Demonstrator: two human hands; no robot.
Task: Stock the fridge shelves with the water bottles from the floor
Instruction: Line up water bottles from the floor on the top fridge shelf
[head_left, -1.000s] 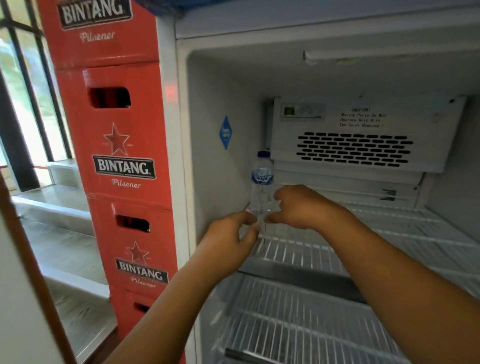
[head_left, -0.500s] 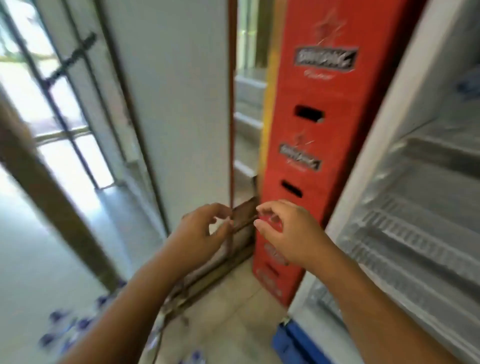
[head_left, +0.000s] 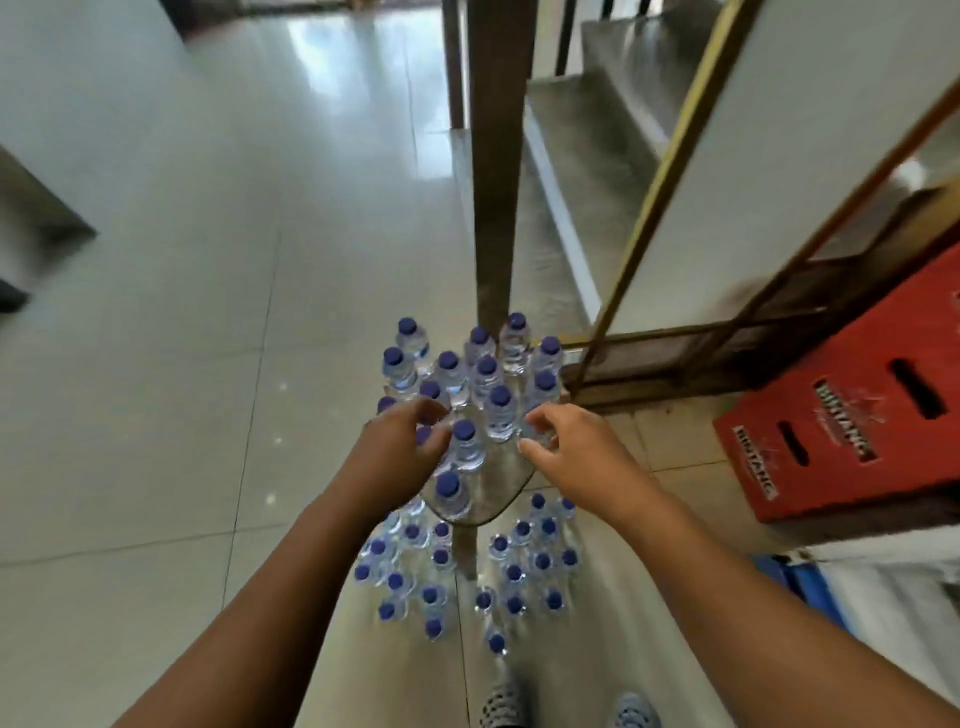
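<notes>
Several clear water bottles (head_left: 500, 415) with purple caps stand packed together on a small glass tabletop (head_left: 493, 501) straight below me. More of the same bottles (head_left: 522, 558) stand on the floor under and in front of it. My left hand (head_left: 397, 452) reaches into the left side of the upper group. Its fingers and thumb curl round one bottle, whose cap (head_left: 423, 434) shows between them. My right hand (head_left: 563, 447) hovers at the right side of the group, fingers loosely bent beside a bottle (head_left: 543, 387) and gripping nothing. The fridge is out of view.
A red Bintang crate (head_left: 852, 431) lies at the right beside a white panel (head_left: 769, 145) in a wooden frame. A brown post (head_left: 496, 156) rises behind the bottles, with grey steps (head_left: 587, 135) beyond it. Pale floor tiles (head_left: 182, 338) spread to the left. My shoes (head_left: 571, 709) show at the bottom.
My view swung from the fridge shelf, where one bottle stood, left and down to the bottles on the floor. Both hands came away from the shelf and dropped onto the bottle group.
</notes>
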